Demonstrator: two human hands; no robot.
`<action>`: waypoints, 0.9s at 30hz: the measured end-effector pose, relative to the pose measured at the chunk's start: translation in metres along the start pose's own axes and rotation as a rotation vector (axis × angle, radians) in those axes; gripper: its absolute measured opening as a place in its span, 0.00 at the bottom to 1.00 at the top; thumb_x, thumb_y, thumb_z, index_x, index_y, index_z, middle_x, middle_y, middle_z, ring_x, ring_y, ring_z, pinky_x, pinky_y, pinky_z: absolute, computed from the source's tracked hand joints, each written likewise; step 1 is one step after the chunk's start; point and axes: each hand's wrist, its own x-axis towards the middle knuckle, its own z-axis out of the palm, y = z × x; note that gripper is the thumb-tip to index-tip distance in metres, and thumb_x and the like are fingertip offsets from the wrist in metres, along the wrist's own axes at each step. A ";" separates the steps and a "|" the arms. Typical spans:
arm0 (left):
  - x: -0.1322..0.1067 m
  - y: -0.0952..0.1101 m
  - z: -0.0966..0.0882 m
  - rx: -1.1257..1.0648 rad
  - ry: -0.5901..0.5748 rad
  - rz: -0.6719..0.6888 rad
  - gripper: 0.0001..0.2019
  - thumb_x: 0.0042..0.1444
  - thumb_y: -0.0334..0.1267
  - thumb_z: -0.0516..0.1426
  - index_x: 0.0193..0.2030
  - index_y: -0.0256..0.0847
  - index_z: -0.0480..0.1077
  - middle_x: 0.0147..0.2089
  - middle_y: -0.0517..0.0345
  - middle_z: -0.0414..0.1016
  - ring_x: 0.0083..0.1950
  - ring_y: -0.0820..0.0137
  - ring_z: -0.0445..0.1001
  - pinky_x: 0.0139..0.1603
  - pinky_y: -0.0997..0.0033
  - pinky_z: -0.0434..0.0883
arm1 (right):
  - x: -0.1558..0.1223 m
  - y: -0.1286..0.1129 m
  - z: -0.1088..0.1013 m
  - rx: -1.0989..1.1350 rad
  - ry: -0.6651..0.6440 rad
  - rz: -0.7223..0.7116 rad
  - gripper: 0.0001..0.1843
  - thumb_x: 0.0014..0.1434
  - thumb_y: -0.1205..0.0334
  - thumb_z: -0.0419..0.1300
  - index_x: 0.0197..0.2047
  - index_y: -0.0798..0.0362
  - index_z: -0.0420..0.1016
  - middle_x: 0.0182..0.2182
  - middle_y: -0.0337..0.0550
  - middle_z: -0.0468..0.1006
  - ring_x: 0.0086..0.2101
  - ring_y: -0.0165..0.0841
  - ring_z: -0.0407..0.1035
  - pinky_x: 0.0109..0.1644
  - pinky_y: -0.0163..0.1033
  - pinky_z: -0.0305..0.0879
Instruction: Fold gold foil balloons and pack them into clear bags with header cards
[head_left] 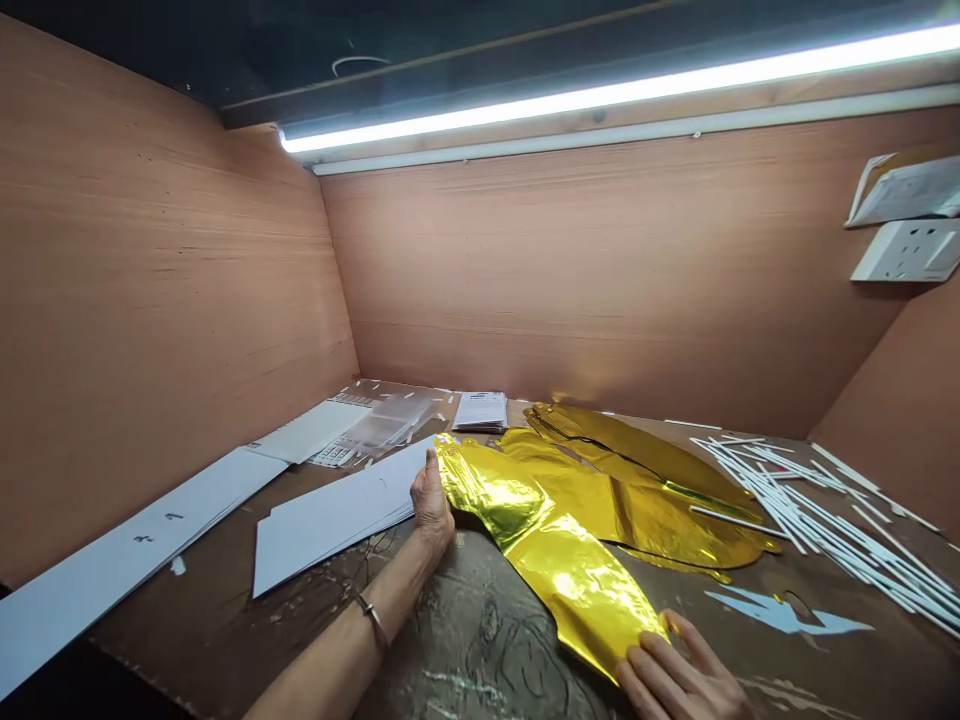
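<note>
Right hand lies flat on near end of gold foil; left hand clasps far end.

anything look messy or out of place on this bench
The white sticks lie splayed and crisscrossed on the right, one straying onto the gold foil stack. The foil piece between left hand and right hand is crinkled.

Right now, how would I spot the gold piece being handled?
On the brown table, look between the white cards and white sticks. It is the crinkled gold strip nearest the camera, left hand at its far end, right hand at the near; the other gold foils sit untouched behind it.
</note>
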 end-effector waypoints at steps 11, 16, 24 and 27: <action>-0.026 0.032 0.022 -0.119 -0.157 0.029 0.11 0.39 0.40 0.58 0.29 0.35 0.69 0.26 0.60 0.71 0.27 0.72 0.69 0.31 0.71 0.67 | 0.009 0.002 -0.036 0.430 -0.169 0.450 0.10 0.50 0.76 0.50 0.32 0.51 0.65 0.28 0.43 0.72 0.30 0.33 0.66 0.34 0.41 0.60; -0.097 0.056 0.024 0.332 -0.878 0.775 0.08 0.53 0.33 0.48 0.32 0.38 0.68 0.37 0.52 0.72 0.38 0.68 0.69 0.41 0.69 0.65 | 0.013 -0.002 -0.031 0.454 -0.084 0.475 0.11 0.50 0.77 0.49 0.30 0.52 0.66 0.26 0.42 0.71 0.27 0.32 0.63 0.34 0.41 0.57; -0.129 0.021 0.010 0.771 -1.357 1.292 0.07 0.54 0.38 0.49 0.29 0.37 0.59 0.33 0.55 0.68 0.38 0.68 0.65 0.40 0.67 0.63 | 0.009 -0.006 -0.030 0.466 -0.035 0.523 0.11 0.50 0.76 0.48 0.28 0.53 0.67 0.23 0.41 0.68 0.27 0.32 0.60 0.33 0.39 0.57; -0.129 0.022 0.009 0.718 -1.379 1.201 0.17 0.54 0.52 0.49 0.30 0.37 0.59 0.33 0.55 0.67 0.38 0.68 0.65 0.43 0.68 0.62 | 0.001 0.000 -0.024 0.465 -0.010 0.561 0.11 0.51 0.77 0.47 0.31 0.54 0.65 0.24 0.41 0.67 0.27 0.31 0.60 0.33 0.39 0.58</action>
